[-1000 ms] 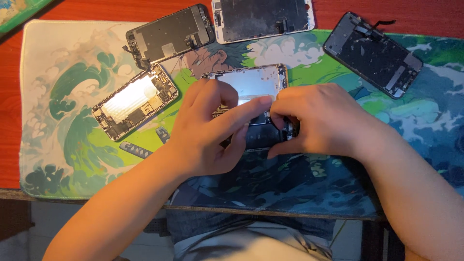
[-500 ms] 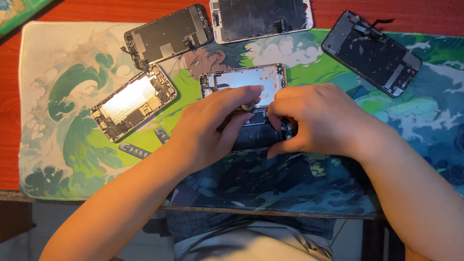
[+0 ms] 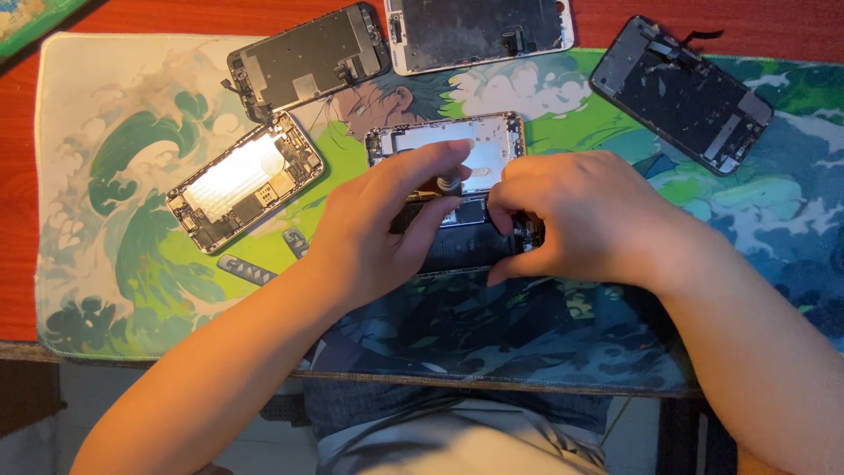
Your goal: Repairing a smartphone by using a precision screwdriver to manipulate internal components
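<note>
Both hands crowd the opened phone chassis mid-mat — left hand steadying, fingers loosely curled. Right hand pinches something small at its lower edge — I can't tell what. Best done with slow, light pressure.

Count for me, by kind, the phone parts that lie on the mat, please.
Opened phone bodies with inner parts showing: 2, one at the left, one under the hands
Detached screen panels: 3
Small loose metal pieces: 2
Total: 7
</note>
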